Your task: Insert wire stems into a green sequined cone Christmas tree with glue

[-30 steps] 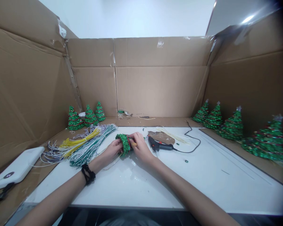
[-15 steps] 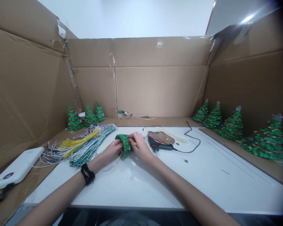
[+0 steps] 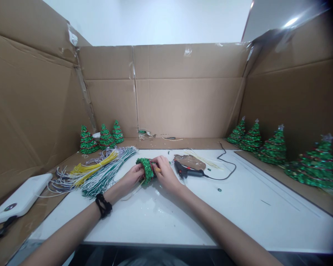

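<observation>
We see both hands meeting near the middle of the white tabletop (image 3: 183,218), toward its far edge. The left hand (image 3: 131,176) and the right hand (image 3: 165,173) each clasp a small green tinsel tree (image 3: 145,168) lying on its side between them. Just to the right lies a black glue gun (image 3: 187,171) beside a brown scrap (image 3: 190,161). A bundle of green, yellow and white wires (image 3: 100,170) spreads toward the left edge. More finished trees (image 3: 272,149) line the right edge, and a white device (image 3: 19,199) sits at the near left corner.
</observation>
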`<action>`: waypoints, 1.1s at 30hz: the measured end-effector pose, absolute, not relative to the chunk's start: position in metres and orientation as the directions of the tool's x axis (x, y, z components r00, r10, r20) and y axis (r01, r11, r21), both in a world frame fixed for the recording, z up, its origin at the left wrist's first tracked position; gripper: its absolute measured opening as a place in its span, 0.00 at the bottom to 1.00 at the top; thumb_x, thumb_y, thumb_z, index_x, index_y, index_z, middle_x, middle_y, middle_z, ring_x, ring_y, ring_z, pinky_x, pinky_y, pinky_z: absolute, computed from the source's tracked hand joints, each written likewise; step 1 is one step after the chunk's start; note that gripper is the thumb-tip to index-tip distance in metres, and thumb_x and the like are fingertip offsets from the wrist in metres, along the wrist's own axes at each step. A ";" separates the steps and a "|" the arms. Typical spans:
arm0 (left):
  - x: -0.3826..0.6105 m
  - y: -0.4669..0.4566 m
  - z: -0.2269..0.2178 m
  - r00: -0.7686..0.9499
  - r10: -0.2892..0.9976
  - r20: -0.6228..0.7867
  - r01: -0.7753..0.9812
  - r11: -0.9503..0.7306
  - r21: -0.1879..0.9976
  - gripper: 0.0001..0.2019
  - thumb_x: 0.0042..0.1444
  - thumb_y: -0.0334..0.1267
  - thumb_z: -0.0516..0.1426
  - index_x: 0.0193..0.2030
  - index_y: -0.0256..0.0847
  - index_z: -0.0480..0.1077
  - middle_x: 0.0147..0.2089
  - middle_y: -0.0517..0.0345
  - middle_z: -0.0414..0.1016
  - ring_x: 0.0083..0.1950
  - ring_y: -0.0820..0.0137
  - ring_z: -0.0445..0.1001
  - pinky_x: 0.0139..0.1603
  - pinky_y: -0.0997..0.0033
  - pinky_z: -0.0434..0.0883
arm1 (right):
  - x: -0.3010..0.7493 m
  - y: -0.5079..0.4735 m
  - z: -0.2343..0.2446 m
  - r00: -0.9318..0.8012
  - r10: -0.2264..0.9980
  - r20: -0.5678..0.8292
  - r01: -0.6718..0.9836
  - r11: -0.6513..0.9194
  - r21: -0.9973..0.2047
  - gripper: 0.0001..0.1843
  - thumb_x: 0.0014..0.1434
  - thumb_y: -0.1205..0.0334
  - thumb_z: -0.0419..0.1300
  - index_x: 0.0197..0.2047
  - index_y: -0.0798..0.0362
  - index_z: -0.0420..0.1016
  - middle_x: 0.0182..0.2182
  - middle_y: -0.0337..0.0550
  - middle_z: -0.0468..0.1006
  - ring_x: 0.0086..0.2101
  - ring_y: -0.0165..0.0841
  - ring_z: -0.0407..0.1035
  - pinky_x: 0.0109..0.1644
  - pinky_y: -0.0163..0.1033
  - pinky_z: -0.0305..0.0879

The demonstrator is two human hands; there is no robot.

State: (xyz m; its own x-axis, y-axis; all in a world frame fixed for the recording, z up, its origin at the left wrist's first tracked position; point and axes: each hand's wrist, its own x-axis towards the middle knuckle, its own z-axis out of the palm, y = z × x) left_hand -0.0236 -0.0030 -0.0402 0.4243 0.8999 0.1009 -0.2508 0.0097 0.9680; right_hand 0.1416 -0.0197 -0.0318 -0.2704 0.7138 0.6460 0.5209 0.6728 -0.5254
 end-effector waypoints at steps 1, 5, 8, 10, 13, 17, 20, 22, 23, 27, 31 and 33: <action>-0.023 -0.003 -0.040 0.425 0.900 0.102 -0.251 0.009 0.968 0.19 0.48 0.42 0.63 0.46 0.37 0.72 0.33 0.56 0.74 0.31 0.74 0.68 0.33 0.75 0.62 | 0.141 -0.020 -0.032 -0.269 0.714 0.647 0.521 0.673 -0.525 0.09 0.61 0.70 0.46 0.40 0.50 0.64 0.40 0.45 0.66 0.42 0.39 0.60 0.46 0.44 0.60; -0.021 -0.006 -0.037 0.392 0.916 0.089 -0.250 0.013 0.968 0.20 0.46 0.43 0.64 0.46 0.36 0.72 0.33 0.56 0.75 0.30 0.74 0.67 0.31 0.75 0.61 | 0.141 -0.021 -0.032 -0.264 0.713 0.650 0.520 0.672 -0.526 0.09 0.60 0.71 0.47 0.40 0.50 0.64 0.39 0.44 0.66 0.42 0.38 0.60 0.46 0.43 0.60; -0.019 -0.007 -0.036 0.373 0.925 0.069 -0.252 0.030 0.967 0.21 0.45 0.43 0.65 0.45 0.36 0.73 0.31 0.57 0.74 0.28 0.75 0.66 0.30 0.76 0.60 | 0.141 -0.022 -0.031 -0.265 0.714 0.647 0.520 0.672 -0.528 0.10 0.60 0.72 0.46 0.40 0.50 0.64 0.39 0.44 0.66 0.42 0.38 0.60 0.46 0.43 0.60; -0.019 -0.007 -0.036 0.370 0.927 0.062 -0.254 0.037 0.967 0.20 0.45 0.43 0.65 0.44 0.36 0.73 0.30 0.58 0.74 0.27 0.76 0.65 0.29 0.76 0.60 | 0.142 -0.023 -0.029 -0.270 0.716 0.643 0.515 0.672 -0.532 0.11 0.59 0.73 0.46 0.40 0.50 0.64 0.39 0.45 0.66 0.42 0.38 0.60 0.46 0.43 0.60; -0.019 -0.005 -0.038 0.373 0.926 0.057 -0.264 0.047 0.963 0.18 0.45 0.42 0.65 0.42 0.36 0.73 0.29 0.58 0.73 0.27 0.75 0.66 0.29 0.76 0.60 | 0.144 -0.022 -0.027 -0.292 0.712 0.639 0.505 0.682 -0.529 0.12 0.58 0.73 0.46 0.40 0.50 0.65 0.39 0.44 0.67 0.42 0.38 0.61 0.46 0.43 0.60; -0.020 -0.001 -0.042 0.376 0.925 0.060 -0.265 0.045 0.963 0.17 0.45 0.42 0.65 0.40 0.35 0.73 0.28 0.58 0.73 0.27 0.74 0.67 0.30 0.75 0.60 | 0.146 -0.020 -0.026 -0.320 0.697 0.642 0.514 0.697 -0.501 0.12 0.58 0.73 0.46 0.40 0.51 0.66 0.38 0.45 0.68 0.42 0.38 0.61 0.46 0.43 0.60; -0.021 0.000 -0.043 0.386 0.920 0.066 -0.251 0.036 0.967 0.17 0.46 0.42 0.65 0.41 0.36 0.73 0.29 0.58 0.74 0.28 0.74 0.67 0.30 0.75 0.60 | 0.146 -0.020 -0.024 -0.334 0.680 0.653 0.528 0.709 -0.468 0.11 0.61 0.71 0.46 0.41 0.50 0.66 0.39 0.46 0.68 0.42 0.39 0.62 0.46 0.44 0.60; -0.022 -0.001 -0.043 0.404 0.912 0.071 -0.244 0.033 0.969 0.17 0.46 0.41 0.65 0.43 0.36 0.73 0.32 0.56 0.75 0.30 0.73 0.69 0.32 0.74 0.61 | 0.148 -0.022 -0.021 -0.320 0.659 0.681 0.549 0.715 -0.433 0.10 0.63 0.67 0.46 0.42 0.50 0.66 0.40 0.47 0.68 0.42 0.39 0.62 0.46 0.43 0.60; -0.022 -0.001 -0.042 0.414 0.907 0.072 -0.240 0.033 0.970 0.18 0.46 0.41 0.65 0.43 0.36 0.73 0.34 0.55 0.76 0.32 0.72 0.70 0.33 0.74 0.62 | 0.149 -0.023 -0.018 -0.300 0.643 0.705 0.558 0.717 -0.417 0.09 0.64 0.64 0.46 0.43 0.50 0.66 0.40 0.47 0.67 0.42 0.39 0.62 0.46 0.44 0.60; -0.023 -0.002 -0.042 0.428 0.901 0.075 -0.234 0.030 0.972 0.19 0.47 0.42 0.64 0.45 0.37 0.72 0.39 0.51 0.77 0.37 0.69 0.72 0.37 0.73 0.63 | 0.156 -0.029 -0.008 -0.054 0.593 0.803 0.550 0.689 -0.472 0.10 0.65 0.57 0.44 0.41 0.50 0.64 0.36 0.45 0.68 0.39 0.38 0.63 0.43 0.42 0.59; -0.022 0.000 -0.045 0.399 0.914 0.075 -0.224 0.018 0.975 0.17 0.47 0.41 0.64 0.43 0.36 0.73 0.33 0.54 0.76 0.34 0.70 0.71 0.35 0.73 0.63 | 0.157 -0.033 -0.007 0.159 0.637 0.754 0.336 0.684 -0.648 0.20 0.66 0.51 0.38 0.26 0.49 0.58 0.21 0.36 0.59 0.22 0.31 0.56 0.27 0.36 0.54; -0.022 0.001 -0.045 0.393 0.917 0.070 -0.224 0.021 0.974 0.17 0.47 0.40 0.64 0.43 0.36 0.74 0.31 0.55 0.76 0.31 0.71 0.70 0.35 0.72 0.62 | 0.155 -0.035 -0.008 0.123 0.646 0.753 0.258 0.712 -0.653 0.23 0.66 0.49 0.39 0.23 0.50 0.56 0.19 0.35 0.58 0.20 0.29 0.54 0.24 0.35 0.51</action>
